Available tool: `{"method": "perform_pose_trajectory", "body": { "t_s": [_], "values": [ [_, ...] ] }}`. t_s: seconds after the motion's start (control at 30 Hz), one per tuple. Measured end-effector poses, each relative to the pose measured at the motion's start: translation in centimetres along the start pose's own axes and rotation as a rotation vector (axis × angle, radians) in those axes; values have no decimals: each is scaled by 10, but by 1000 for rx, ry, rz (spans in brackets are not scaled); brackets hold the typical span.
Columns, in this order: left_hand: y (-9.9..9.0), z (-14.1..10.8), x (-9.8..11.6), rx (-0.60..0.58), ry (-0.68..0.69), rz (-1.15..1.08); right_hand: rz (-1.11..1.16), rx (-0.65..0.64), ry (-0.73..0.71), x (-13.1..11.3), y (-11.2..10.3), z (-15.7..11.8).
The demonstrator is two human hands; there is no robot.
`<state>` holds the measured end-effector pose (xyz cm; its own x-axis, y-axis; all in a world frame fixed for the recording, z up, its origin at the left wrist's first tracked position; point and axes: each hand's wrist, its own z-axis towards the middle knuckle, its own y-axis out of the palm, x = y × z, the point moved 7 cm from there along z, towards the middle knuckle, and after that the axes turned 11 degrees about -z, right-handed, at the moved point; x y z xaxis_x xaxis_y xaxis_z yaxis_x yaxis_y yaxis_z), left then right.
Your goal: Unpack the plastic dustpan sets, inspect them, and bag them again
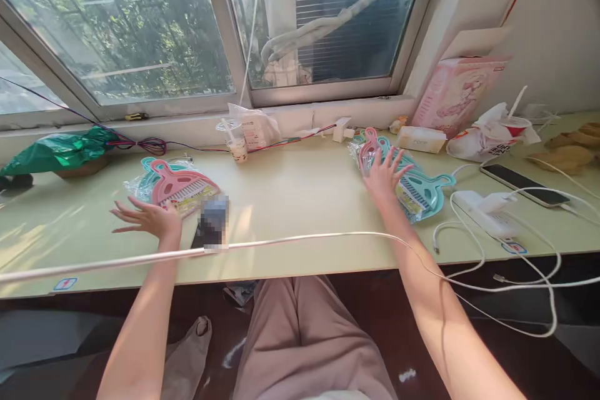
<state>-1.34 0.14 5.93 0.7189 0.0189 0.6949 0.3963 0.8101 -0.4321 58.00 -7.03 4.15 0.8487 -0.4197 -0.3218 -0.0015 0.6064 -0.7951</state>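
Observation:
On the left of the table lies a small stack of plastic-wrapped dustpan-and-brush sets (185, 181), a pink one on top of a teal one. My left hand (152, 220) is just in front of it, fingers spread, holding nothing; whether it touches the wrapping I cannot tell. To the right is a second pile of wrapped dustpan sets (424, 190), teal and pink. My right hand (385, 175) rests over this pile with its fingers stretched out, partly covering it. A dark phone (206, 234), partly blurred out, lies beside the left stack.
A white cable (304, 237) runs across the table's front, over my left forearm. At the right are a power strip (487, 212) and another phone (525, 185). By the window stand a drink cup (237, 142), a green bag (65, 150) and a pink box (457, 94).

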Motion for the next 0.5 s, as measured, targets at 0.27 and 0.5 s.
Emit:
{"method": "perform_pose_trajectory", "body": {
  "t_s": [0.27,0.5],
  "values": [
    [9,-28,97,-28,360,-278,-358,-317,-75,58,17,-16],
    [99,-131,186,-677,530,-565,-345,-273,-51,70,-15,-18]
  ]
}}
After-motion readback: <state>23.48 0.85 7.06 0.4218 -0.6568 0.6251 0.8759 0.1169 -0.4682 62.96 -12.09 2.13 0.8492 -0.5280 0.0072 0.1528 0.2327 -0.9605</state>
